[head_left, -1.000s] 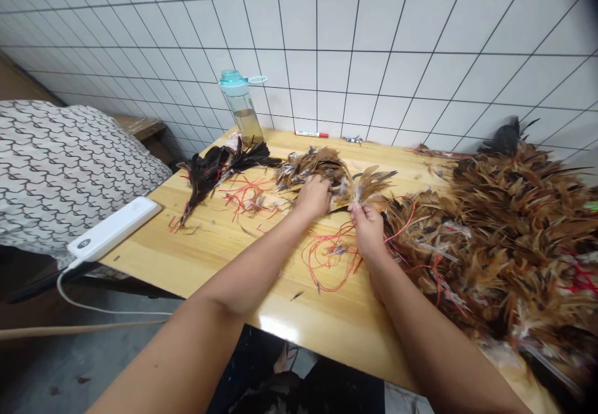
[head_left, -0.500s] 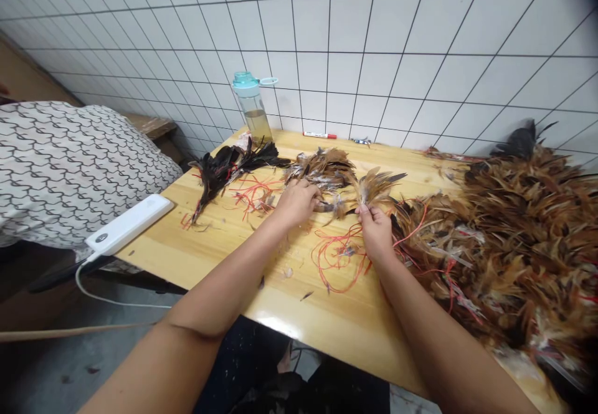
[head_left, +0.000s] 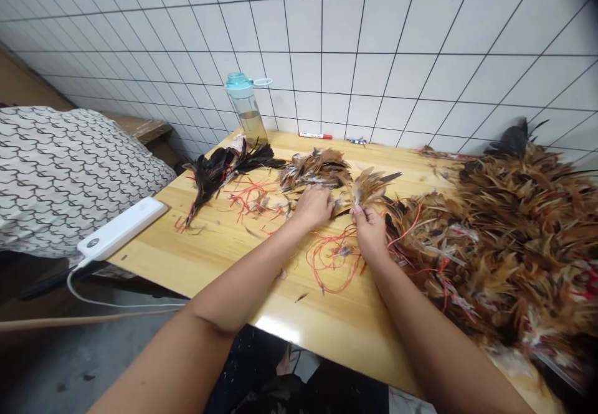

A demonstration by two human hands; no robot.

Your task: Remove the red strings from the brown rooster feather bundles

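Observation:
A small fan of brown feathers (head_left: 368, 185) stands up from my right hand (head_left: 372, 227), whose thumb and fingers pinch it at the quills. Just left of it is my left hand (head_left: 316, 206), its back upward and its fingers curled down close to the quill ends; what they hold, if anything, is hidden. Behind my left hand lies a pile of brown feathers (head_left: 317, 168). A loose tangle of red string (head_left: 322, 271) lies on the wooden table (head_left: 224, 258) below my hands.
A large heap of brown feathers (head_left: 518, 215) covers the right side. At left are black feathers (head_left: 210, 174), red string scraps (head_left: 252, 196), a water bottle (head_left: 250, 112) and a white power strip (head_left: 122, 228). A red-capped marker (head_left: 315, 136) lies by the tiled wall. Patterned cloth (head_left: 79, 177) hangs beyond the left edge.
My left hand has moved right, from the loose feathers near the pile toward the fan of feathers. My right hand keeps its pinch on that fan. The view has shifted slightly.

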